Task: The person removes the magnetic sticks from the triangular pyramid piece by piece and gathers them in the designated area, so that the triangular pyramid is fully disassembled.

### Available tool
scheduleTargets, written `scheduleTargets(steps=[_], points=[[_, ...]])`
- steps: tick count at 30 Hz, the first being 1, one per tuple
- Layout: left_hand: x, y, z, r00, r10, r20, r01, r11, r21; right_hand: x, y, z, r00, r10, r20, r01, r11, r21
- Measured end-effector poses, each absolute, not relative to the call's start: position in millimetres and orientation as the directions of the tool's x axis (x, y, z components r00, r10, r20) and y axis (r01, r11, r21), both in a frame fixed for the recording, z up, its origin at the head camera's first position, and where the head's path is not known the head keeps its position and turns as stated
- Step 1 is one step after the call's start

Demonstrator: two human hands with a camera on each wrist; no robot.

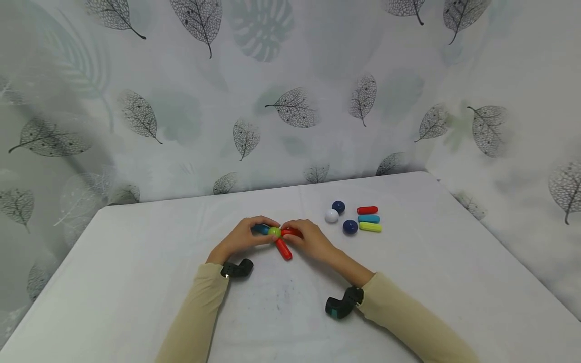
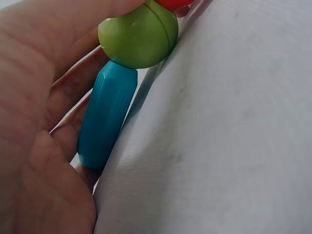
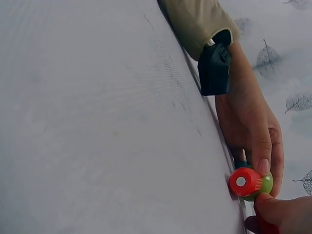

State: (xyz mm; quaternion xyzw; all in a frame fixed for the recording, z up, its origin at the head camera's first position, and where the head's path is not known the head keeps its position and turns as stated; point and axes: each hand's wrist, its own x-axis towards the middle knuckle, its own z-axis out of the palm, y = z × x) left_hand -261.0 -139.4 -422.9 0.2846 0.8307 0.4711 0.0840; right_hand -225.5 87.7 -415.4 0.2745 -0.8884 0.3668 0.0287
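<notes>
A green ball (image 1: 274, 232) is at the centre of a small joined figure on the table. My left hand (image 1: 245, 236) pinches this ball (image 2: 139, 36) between thumb and fingers. Along that palm lies a blue rod (image 2: 107, 114), its end against the ball. On the ball's other side, my right hand (image 1: 313, 242) pinches a red rod (image 1: 292, 232) between thumb and fingers. A second red rod (image 1: 283, 249) points from the ball towards me. Its free end (image 3: 241, 181) bears a pale round spot in the right wrist view.
Right of the hands lie two dark blue balls (image 1: 338, 206) and a white ball (image 1: 332, 216). Beside them a red rod (image 1: 367, 209), a blue rod (image 1: 368, 219) and a yellow-green rod (image 1: 370, 227) lie in a stack-like row. A leaf-patterned curtain (image 1: 290, 146) hangs behind the white table (image 1: 136, 282).
</notes>
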Motion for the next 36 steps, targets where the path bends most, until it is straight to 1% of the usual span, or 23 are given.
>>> scheduleTargets(steps=[8,16,21,27,30,36], points=[[-261.7,-139.0,-422.8,-0.821,0.559,0.114,0.380,0.387,0.840,-229.7,89.4,-418.1,-0.858,-0.473,0.202,-0.478,0.590,-0.651],[-263.7,-137.8,-419.4,-0.830,0.546,0.118,0.381,0.399,0.834,-230.4,92.8,-414.9,-0.851,-0.475,0.224,-0.492,0.573,-0.656],[-264.3,-137.4,-422.4,-0.826,0.555,0.096,0.364,0.397,0.842,-227.1,98.9,-417.3,-0.849,-0.481,0.218,-0.481,0.534,-0.696],[-265.3,-135.7,-422.2,-0.823,0.562,0.084,0.365,0.409,0.836,-219.9,108.1,-416.7,-0.877,-0.422,0.231,-0.441,0.515,-0.735],[-266.0,-135.1,-420.9,-0.831,0.552,0.074,0.353,0.420,0.836,-216.7,114.8,-414.7,-0.885,-0.403,0.234,-0.435,0.533,-0.726],[-263.4,-137.2,-420.5,-0.835,0.548,0.053,0.345,0.445,0.826,-205.5,131.5,-410.3,-0.882,-0.407,0.238,-0.450,0.574,-0.684]])
